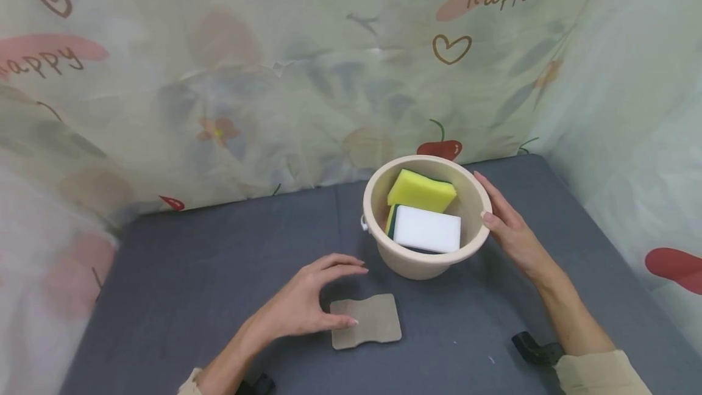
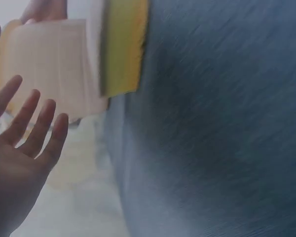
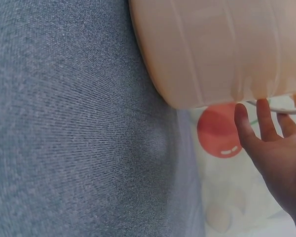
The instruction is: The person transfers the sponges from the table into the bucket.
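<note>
My left hand (image 1: 307, 297) hovers over a greyish-beige sponge (image 1: 373, 320) with wavy sides that lies on the table. Its thumb overlaps the sponge's left edge in the head view, the fingers spread apart and empty. The left wrist view shows the sponge's yellow side (image 2: 123, 49). Beyond it stands a cream bucket (image 1: 417, 266). Inside are a yellow sponge (image 1: 419, 191) and a white-faced sponge (image 1: 428, 228), with another partly hidden beneath. My right hand (image 1: 512, 230) touches the bucket's right side, thumb at the rim and fingers extended along the outside, as the right wrist view (image 3: 281, 158) shows too.
Dark grey cloth covers the table (image 1: 219, 261). A patterned curtain (image 1: 274, 78) hangs along the back edge, and a pale sheet (image 1: 647, 139) hangs at the right. Black straps (image 1: 534, 349) sit near both wrists.
</note>
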The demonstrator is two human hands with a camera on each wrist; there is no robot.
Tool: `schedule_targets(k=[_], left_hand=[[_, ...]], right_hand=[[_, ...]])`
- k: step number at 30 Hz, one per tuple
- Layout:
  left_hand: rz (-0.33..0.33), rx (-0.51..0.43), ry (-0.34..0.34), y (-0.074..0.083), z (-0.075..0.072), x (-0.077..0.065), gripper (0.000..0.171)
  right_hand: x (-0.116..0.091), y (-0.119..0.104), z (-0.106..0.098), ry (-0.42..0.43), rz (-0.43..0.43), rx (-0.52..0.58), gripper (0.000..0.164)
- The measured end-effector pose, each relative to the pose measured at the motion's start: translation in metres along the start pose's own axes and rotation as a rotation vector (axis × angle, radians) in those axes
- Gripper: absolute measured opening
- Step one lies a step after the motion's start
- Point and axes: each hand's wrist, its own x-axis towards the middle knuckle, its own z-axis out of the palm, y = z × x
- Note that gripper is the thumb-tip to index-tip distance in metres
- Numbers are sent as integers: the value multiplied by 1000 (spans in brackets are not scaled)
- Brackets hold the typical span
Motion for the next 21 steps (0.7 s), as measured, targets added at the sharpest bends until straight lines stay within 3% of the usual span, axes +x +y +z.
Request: schedule_targets(k=[11,21], left_hand=[[-95,-8,-118,-7,21,-13,84],[-149,28,-168,-10,35,-20,88]], right_hand=[[1,-1,1,18,30,-32,62],[0,-1,1,13,40,-35,63]])
